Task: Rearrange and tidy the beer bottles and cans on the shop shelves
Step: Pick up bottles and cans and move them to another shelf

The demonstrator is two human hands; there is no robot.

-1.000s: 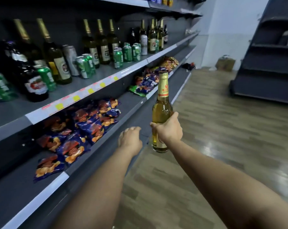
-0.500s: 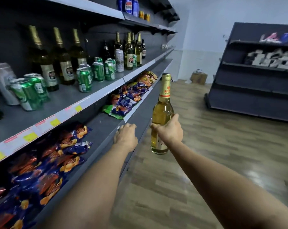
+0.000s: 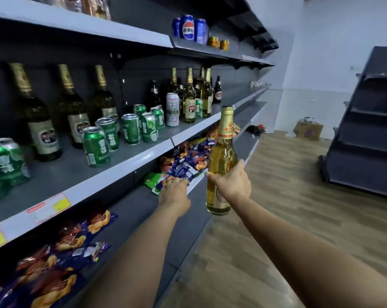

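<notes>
My right hand (image 3: 231,182) grips a clear gold-foiled beer bottle (image 3: 222,152) upright around its middle, out in the aisle in front of the shelves. My left hand (image 3: 173,194) hangs beside it with loosely curled fingers, holding nothing, over the edge of the lower shelf. On the middle shelf (image 3: 121,161) stand dark green bottles (image 3: 73,112), several green cans (image 3: 131,128), a tall white can (image 3: 172,108) and a far group of gold-topped bottles (image 3: 189,101).
Snack bags (image 3: 188,158) lie on the lower shelf, with more bags (image 3: 61,250) nearer me. Blue cola cans (image 3: 189,27) stand on the top shelf. A dark empty shelf unit (image 3: 365,130) is at the right, a cardboard box (image 3: 308,130) by the far wall.
The view has moved along the aisle and tilted up, so the far bottle group is nearer. The bottle in my right hand and my left hand keep the same pose.
</notes>
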